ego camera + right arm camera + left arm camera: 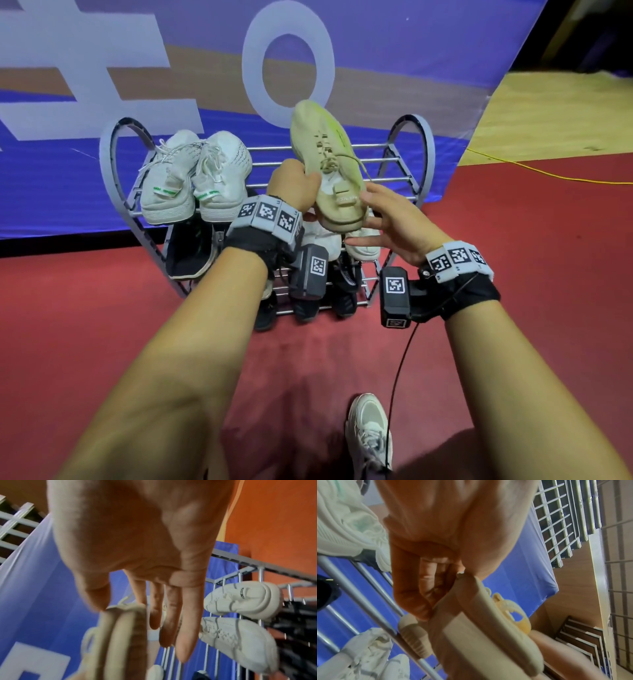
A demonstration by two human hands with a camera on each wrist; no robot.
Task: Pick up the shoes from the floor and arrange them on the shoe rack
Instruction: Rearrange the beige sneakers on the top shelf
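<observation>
A beige sneaker (330, 164) hangs toe-up over the right half of the grey metal shoe rack (404, 161). My left hand (301, 185) grips its left side near the collar, and its fingers (412, 599) curl round the sneaker's edge (488, 635). My right hand (373, 219) lies against the heel (126, 635) with straight fingers (187, 635) and the thumb beside the sole. A pair of white sneakers (195, 174) sits on the left of the top tier.
Black shoes (191, 250) and a white shoe (363, 245) fill the lower tiers. A blue banner (376, 68) hangs right behind the rack. Red carpet (102, 308) covers the floor, a yellow cable (548, 174) runs at right, and my own shod foot (368, 435) stands below.
</observation>
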